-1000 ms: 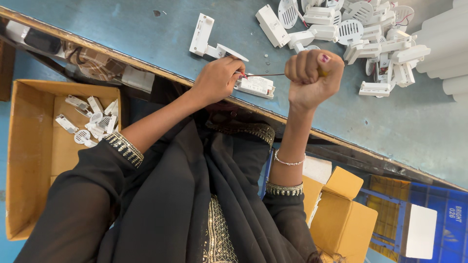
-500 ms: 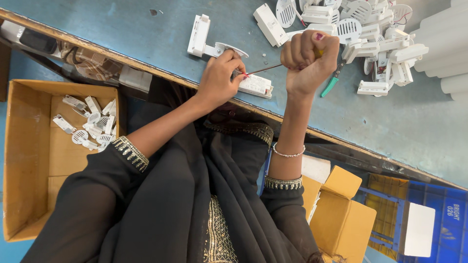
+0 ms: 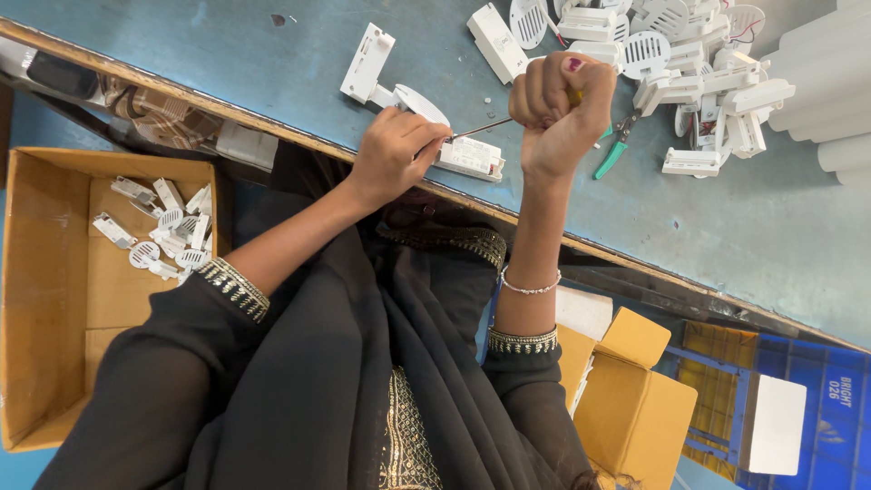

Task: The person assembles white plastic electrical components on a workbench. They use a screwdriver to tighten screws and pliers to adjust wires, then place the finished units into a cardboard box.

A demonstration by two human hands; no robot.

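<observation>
My left hand (image 3: 392,150) pinches a small white rectangular plastic part (image 3: 470,158) that lies near the front edge of the blue-grey table (image 3: 227,63). My right hand (image 3: 560,107) is a closed fist around a screwdriver (image 3: 481,128), its thin shaft slanting down to the part by my left fingers. Both arms wear black sleeves with gold trim, and the right wrist carries a thin bracelet.
A pile of white plastic parts (image 3: 680,63) lies at the back of the table, with green-handled pliers (image 3: 612,154) and a white bracket with round disc (image 3: 381,77). White tubes (image 3: 830,63) lie far right. A cardboard box (image 3: 54,290) with several white parts sits left; smaller boxes (image 3: 635,399) below right.
Both hands and the white part sit slightly higher and further right in view; the right fist has shifted a little over the screwdriver. The grip on the part is unchanged.
</observation>
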